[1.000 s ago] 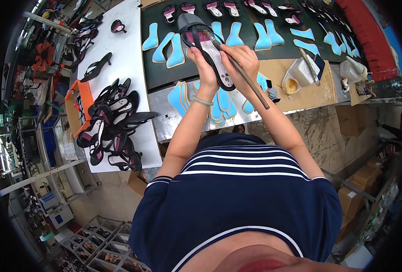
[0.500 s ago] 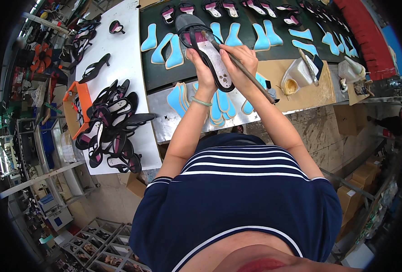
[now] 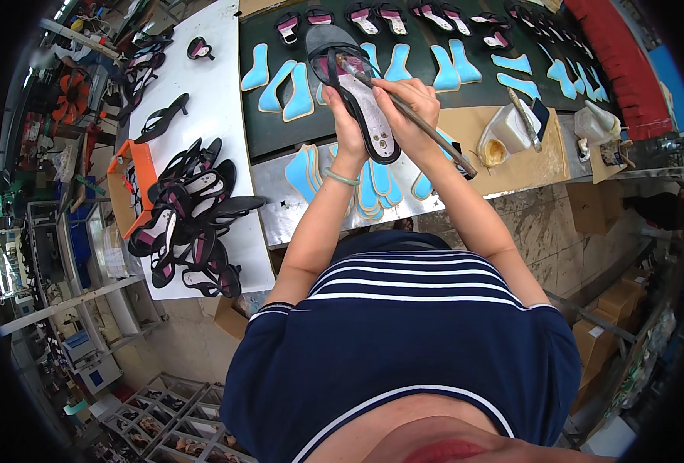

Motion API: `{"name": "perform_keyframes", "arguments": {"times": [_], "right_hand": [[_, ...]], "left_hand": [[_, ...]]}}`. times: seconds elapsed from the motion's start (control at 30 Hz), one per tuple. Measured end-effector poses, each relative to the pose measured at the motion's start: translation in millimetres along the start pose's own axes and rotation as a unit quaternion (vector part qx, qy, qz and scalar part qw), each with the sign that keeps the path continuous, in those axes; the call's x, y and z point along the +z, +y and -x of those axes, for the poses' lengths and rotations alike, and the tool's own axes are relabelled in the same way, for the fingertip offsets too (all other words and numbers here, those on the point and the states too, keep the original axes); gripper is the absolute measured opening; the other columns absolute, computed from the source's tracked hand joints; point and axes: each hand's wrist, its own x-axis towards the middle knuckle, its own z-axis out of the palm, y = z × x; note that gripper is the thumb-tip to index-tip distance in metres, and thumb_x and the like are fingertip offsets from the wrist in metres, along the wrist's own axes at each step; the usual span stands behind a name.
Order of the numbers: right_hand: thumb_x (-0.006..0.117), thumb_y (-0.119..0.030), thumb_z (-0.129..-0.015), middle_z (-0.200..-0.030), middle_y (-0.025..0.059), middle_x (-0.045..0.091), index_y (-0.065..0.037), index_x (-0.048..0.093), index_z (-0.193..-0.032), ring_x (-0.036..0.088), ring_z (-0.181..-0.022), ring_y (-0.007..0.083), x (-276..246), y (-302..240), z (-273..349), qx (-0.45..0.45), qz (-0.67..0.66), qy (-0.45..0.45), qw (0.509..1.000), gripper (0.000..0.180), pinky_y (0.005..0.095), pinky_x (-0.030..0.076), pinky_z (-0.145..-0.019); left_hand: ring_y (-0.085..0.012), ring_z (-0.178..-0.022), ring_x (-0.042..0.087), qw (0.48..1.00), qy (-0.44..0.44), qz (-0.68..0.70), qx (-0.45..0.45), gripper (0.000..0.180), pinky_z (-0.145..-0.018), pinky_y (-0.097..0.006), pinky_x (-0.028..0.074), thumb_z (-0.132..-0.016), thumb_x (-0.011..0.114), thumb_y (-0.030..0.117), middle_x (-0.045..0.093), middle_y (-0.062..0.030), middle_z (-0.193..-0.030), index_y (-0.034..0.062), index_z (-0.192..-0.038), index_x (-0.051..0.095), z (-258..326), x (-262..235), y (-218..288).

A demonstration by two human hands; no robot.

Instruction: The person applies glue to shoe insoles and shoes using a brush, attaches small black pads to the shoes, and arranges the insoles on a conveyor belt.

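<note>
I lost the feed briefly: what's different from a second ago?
The brush in the right hand has shifted: its tip is farther left on the sandal, its handle end farther right. Nothing was picked up or released. The left hand still holds the sandal; the blue pieces on the table stayed put.

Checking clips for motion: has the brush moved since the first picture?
Yes. The brush has swung, its handle end shifting right, closer to the white plastic container.
</note>
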Motion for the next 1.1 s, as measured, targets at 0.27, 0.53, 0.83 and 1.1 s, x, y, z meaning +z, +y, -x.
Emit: {"name": "perform_keyframes", "arguments": {"times": [0.27,0.53,0.83,1.1], "right_hand": [[0.072,-0.012,-0.077,-0.074,0.0029,0.068,-0.008,0.074,-0.09,0.061,-0.072,0.0135,1,-4,-4,-0.01,-0.004,-0.014,1.0,0.014,0.0277,0.036,-0.07],[0.072,-0.013,-0.077,-0.076,0.0023,0.069,-0.009,0.074,-0.091,0.06,-0.074,0.0132,4,-5,-10,-0.026,-0.014,-0.035,0.999,0.015,0.0277,0.035,-0.072],[0.074,-0.019,-0.075,-0.074,-0.0002,0.067,-0.014,0.075,-0.09,0.058,-0.077,0.0115,-3,16,-32,-0.04,-0.033,-0.09,0.995,0.015,0.0302,0.031,-0.074],[0.074,-0.023,-0.077,-0.074,-0.002,0.066,-0.016,0.075,-0.091,0.058,-0.076,0.0121,-27,18,-76,-0.104,-0.01,-0.224,0.969,0.016,0.0292,0.033,-0.072]], "left_hand": [[-0.0154,-0.104,0.055,0.999,-0.023,-0.018,0.021,0.056,-0.089,-0.03,0.047,-0.098,0.023,0.059,0.054,-0.0033,-0.116,0.0138,-0.125,0.042,-1,1,1],[-0.0142,-0.104,0.055,0.998,-0.039,-0.052,0.02,0.055,-0.088,-0.03,0.047,-0.097,0.023,0.06,0.054,-0.0024,-0.113,0.0152,-0.122,0.043,7,17,15],[-0.0149,-0.105,0.056,0.998,-0.061,-0.013,-0.021,0.057,-0.088,-0.03,0.048,-0.097,0.023,0.059,0.055,-0.0039,-0.116,0.0149,-0.128,0.041,3,7,17],[-0.0123,-0.09,0.061,0.992,-0.098,-0.063,-0.042,0.053,-0.073,-0.027,0.054,-0.098,0.023,0.058,0.056,-0.0037,-0.109,0.0163,-0.128,0.038,5,-6,23]]}}
